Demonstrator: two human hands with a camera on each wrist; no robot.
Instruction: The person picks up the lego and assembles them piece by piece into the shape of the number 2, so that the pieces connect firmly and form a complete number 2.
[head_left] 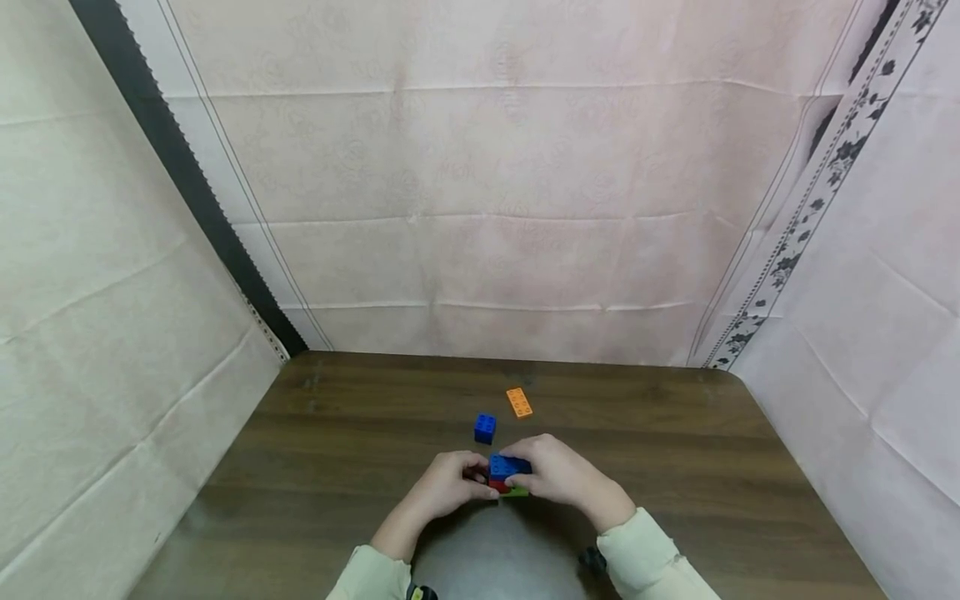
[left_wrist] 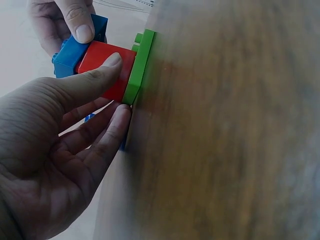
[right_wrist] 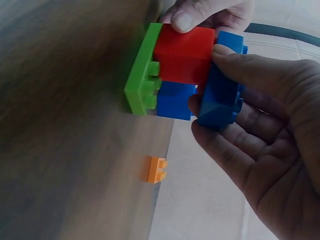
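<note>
My left hand (head_left: 448, 485) grips a red brick (left_wrist: 107, 65), thumb on its near face, fingers on the far side. The red brick stands on a green studded plate (right_wrist: 141, 75) at the table surface. With thumb and fingers, my right hand (head_left: 562, 475) pinches a longer blue brick (right_wrist: 220, 82) on top of the red one, overhanging towards the right. Whether the blue brick is fully pressed down I cannot tell. A separate blue brick (head_left: 484, 427) stands on the table just beyond the hands; the left fingers partly hide it in the left wrist view.
A flat orange brick (head_left: 519, 402) lies on the wooden table (head_left: 360, 417), farther back than the loose blue brick. Pale cloth walls (head_left: 487, 167) enclose the table at the back and both sides. A grey rounded shape (head_left: 502, 554) sits at the near edge between the forearms.
</note>
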